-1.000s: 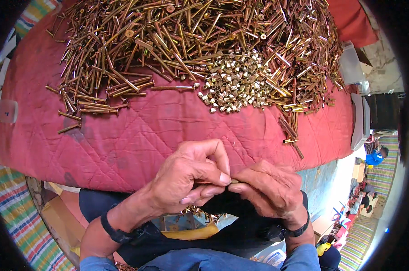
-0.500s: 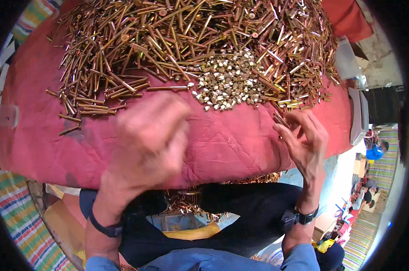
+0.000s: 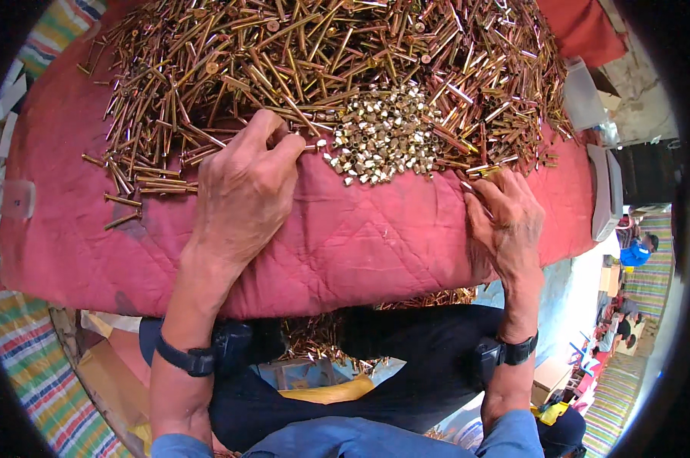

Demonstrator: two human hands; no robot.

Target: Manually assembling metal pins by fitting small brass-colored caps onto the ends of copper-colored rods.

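Note:
A large heap of long copper-gold bolts [image 3: 284, 65] lies on a padded red cloth [image 3: 345, 252]. At its near edge sits a small pile of short, cone-shaped silver and brass metal pieces [image 3: 383, 137]. My left hand [image 3: 246, 183] is closed at the heap's edge, left of the small pile. Its thumb and forefinger pinch a bolt [image 3: 311, 147], whose end shows beside the fingertips. To the right of the small pile, my right hand [image 3: 509, 217] is curled at the heap's edge. A bolt's pale end [image 3: 467, 185] shows at its fingertips; its palm side is hidden.
Several loose bolts [image 3: 122, 200] lie on the cloth at the left. A clear plastic container [image 3: 585, 95] and a grey-white box [image 3: 606, 195] stand along the right edge. More bolts [image 3: 314, 340] lie below the cloth near my legs. Other people [image 3: 638, 252] are far off at the right.
My left hand has moved up and forward from above the cloth to the bolt at the heap's edge. My right hand has shifted slightly, its fingers turned down toward the bolts.

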